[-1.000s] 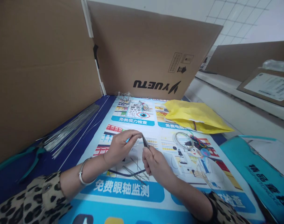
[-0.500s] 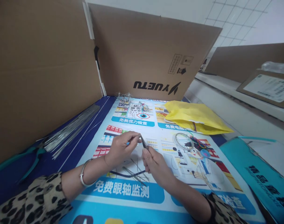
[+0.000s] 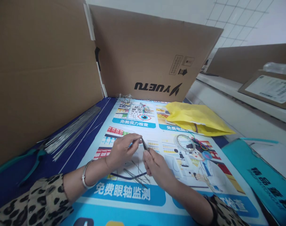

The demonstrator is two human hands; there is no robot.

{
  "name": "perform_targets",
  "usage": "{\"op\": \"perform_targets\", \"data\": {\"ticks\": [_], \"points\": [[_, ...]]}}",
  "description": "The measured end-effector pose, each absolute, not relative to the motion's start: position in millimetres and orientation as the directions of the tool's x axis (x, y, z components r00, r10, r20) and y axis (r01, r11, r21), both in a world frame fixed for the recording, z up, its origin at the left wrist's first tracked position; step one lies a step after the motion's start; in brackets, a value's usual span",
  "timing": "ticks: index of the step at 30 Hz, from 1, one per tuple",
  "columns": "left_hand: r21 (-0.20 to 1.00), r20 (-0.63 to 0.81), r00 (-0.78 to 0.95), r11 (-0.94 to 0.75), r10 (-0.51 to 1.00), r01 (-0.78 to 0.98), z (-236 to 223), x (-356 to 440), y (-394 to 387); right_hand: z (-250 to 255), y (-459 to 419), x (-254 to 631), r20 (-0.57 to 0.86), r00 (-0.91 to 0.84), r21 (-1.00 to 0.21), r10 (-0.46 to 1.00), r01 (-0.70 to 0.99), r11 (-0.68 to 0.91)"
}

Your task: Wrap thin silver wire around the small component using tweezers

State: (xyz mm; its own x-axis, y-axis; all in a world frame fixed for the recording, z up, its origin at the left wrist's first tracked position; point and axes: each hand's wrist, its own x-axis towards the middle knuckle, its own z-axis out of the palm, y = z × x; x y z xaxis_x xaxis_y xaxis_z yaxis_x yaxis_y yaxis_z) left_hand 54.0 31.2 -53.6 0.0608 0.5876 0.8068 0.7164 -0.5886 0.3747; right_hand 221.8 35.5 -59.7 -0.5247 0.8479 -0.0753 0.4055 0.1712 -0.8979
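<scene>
Clamping a dark tapered tool (image 3: 145,145) in the right hand (image 3: 156,164), slanting its long axis far and leftward; pinching with the left hand (image 3: 121,150) just beside its far tip, not showing clearly on what.

Your makeshift craft workshop, cardboard (image 3: 143,53) walling your table (image 3: 76,157), wires (image 3: 71,134) and pliers (image 3: 39,154) at your left, poster (image 3: 124,212) underneath

Single head-worn view, facing forward and down, left hand (image 3: 121,150) and right hand (image 3: 158,164) near, cardboard panel (image 3: 143,53) beyond
</scene>
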Motion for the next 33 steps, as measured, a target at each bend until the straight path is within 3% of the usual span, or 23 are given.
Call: {"op": "perform_targets", "data": {"ticks": [13,20,25,30,33], "points": [[0.207,0.828,0.168,-0.571,0.535,0.795,-58.8,49.7,35.0,-53.7,32.4,219.3,-0.149,-0.545,-0.940,0.825,0.336,0.052],[0.182,0.827,0.191,-0.573,0.529,0.799,-53.3,48.0,33.6,-54.3,38.4,222.5,-0.078,-0.551,-0.868,0.831,0.447,0.215],[0.295,0.770,0.167,-0.576,0.616,0.762,-47.2,50.7,30.2,-53.5,45.8,225.9,0.026,-0.549,-0.723,0.836,0.567,0.395],[0.562,0.669,-0.043,-0.467,0.742,0.682,-35.9,43.8,30.9,-49.9,43.7,226.4,0.009,-0.590,-0.500,0.808,0.697,0.514],[0.620,0.640,-0.063,-0.466,0.766,0.631,-31.4,39.1,31.7,-48.0,42.4,227.9,0.029,-0.563,-0.543,0.826,0.685,0.486]]}}
